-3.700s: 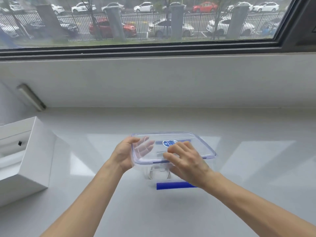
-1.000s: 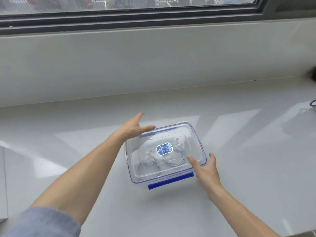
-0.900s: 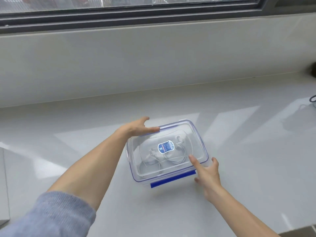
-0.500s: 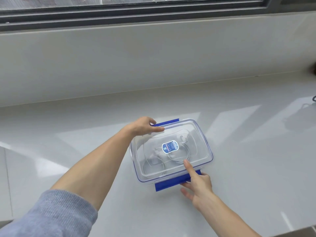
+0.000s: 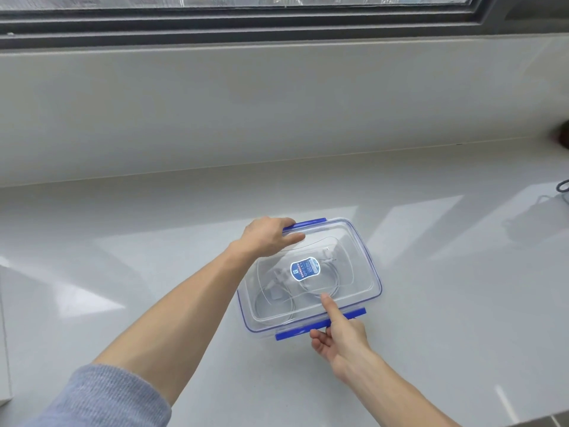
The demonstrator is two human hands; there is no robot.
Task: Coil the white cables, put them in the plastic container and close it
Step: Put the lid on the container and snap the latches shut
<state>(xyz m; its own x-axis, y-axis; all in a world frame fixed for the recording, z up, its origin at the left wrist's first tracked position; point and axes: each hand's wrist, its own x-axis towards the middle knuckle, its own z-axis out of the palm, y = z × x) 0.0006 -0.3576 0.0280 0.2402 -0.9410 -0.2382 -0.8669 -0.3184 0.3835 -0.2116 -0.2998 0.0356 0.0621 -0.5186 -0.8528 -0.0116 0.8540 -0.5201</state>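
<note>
Two hands meet the plastic container (image 5: 374, 285) on the tabletop (image 5: 455, 309): the left hand (image 5: 267, 236) has its grip curled over the far left corner, fingertips hidden. The right hand (image 5: 342, 338) lays a straight forefinger on the lid (image 5: 348, 241), other fingers curled under the near blue latch (image 5: 294, 334); whether that grip holds it I cannot tell. Inside, the white cables (image 5: 277, 300) lie coiled, blurred, partly behind a blue label (image 5: 304, 269).

The left hand (image 5: 267, 236) has been shifted off the clear plastic lid (image 5: 354, 252) and curled round the far blue plastic latch (image 5: 311, 222), while the right hand (image 5: 342, 338) has been curled under the near blue plastic latch (image 5: 294, 333).
</note>
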